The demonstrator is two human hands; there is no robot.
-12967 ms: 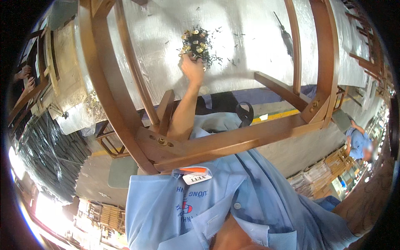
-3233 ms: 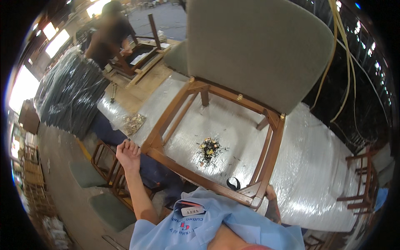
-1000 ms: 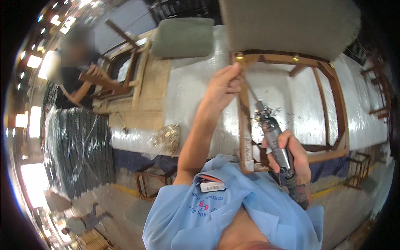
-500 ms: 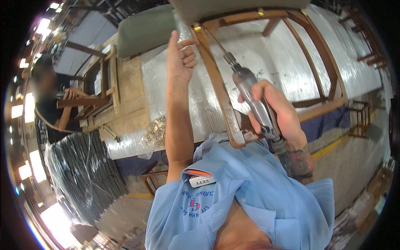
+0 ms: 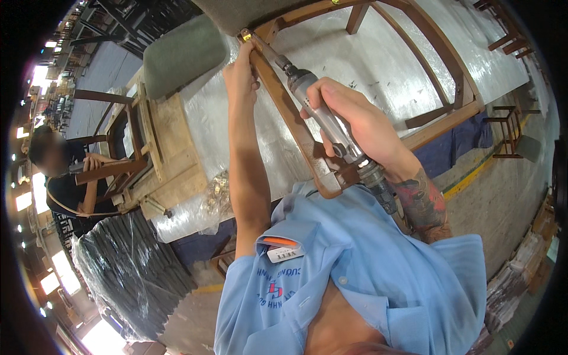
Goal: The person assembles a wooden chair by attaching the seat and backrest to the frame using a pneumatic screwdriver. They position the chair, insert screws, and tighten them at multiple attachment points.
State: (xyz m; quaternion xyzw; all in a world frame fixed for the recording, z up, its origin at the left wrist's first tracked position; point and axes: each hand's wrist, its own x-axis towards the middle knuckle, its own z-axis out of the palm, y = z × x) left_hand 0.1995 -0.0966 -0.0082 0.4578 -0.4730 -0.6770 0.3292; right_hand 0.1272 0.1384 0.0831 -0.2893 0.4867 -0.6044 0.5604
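Observation:
My right hand [image 5: 361, 118] is wrapped around a silver and black power screwdriver [image 5: 322, 112]. Its long bit slants up to a brass-coloured bracket [image 5: 246, 36] at the far left corner of a brown wooden chair frame [image 5: 290, 118]. Against that corner, my left hand [image 5: 241, 80] has its fingertips close to the bracket and bit tip, its other fingers curled beside the wooden rail. Whatever those fingertips pinch is too small to make out. A grey padded part [image 5: 236, 13] adjoins the frame at the top.
Left of the frame lies a grey-green cushion [image 5: 183, 56]. Brass-coloured hardware [image 5: 218, 192] sits in clear plastic by my left forearm. Plastic-wrapped dark panels [image 5: 127, 266] are stacked lower left. At far left, another person [image 5: 56, 154] handles a wooden chair frame [image 5: 127, 142].
My left hand has moved up to the bracket, its raised finger now at the frame's corner. The screwdriver and right hand have shifted up and left in the picture, as the view has shifted too.

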